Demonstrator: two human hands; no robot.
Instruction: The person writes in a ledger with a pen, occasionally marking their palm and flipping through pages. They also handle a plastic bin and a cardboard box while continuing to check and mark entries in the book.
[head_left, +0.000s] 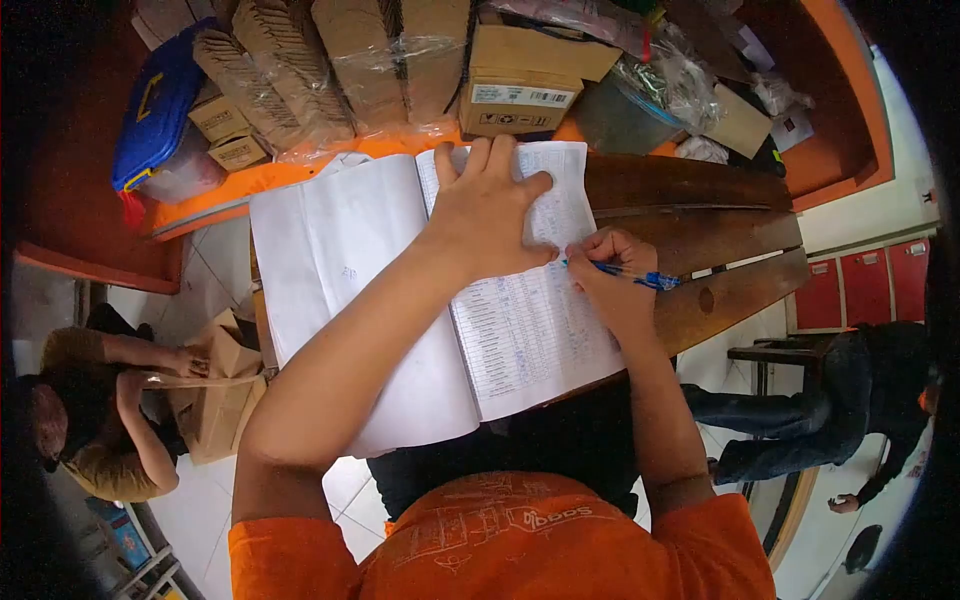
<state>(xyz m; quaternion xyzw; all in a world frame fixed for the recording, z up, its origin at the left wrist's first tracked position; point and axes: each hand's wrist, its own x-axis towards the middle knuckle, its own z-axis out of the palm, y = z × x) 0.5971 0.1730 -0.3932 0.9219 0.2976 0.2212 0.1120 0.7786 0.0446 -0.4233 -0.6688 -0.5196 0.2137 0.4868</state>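
Observation:
An open book (pixel 375 215) with a blank left page and a printed, handwritten table on its right page lies on a dark wooden table (pixel 740 235). My left hand (pixel 485 215) rests spread on the upper part of the right page, fingertips near its top edge. Beside its thumb, my right hand (pixel 615 275) is closed round a blue pen (pixel 655 281). The pen's tip meets the page around the middle of the table of entries.
Beyond the book, an orange shelf holds a cardboard box (pixel 520 80), wrapped cardboard pieces (pixel 365 65) and a blue-lidded bin (pixel 165 110). At left a person handles a carton (pixel 215 380). Another person in jeans (pixel 790 420) is at right, near red lockers (pixel 865 285).

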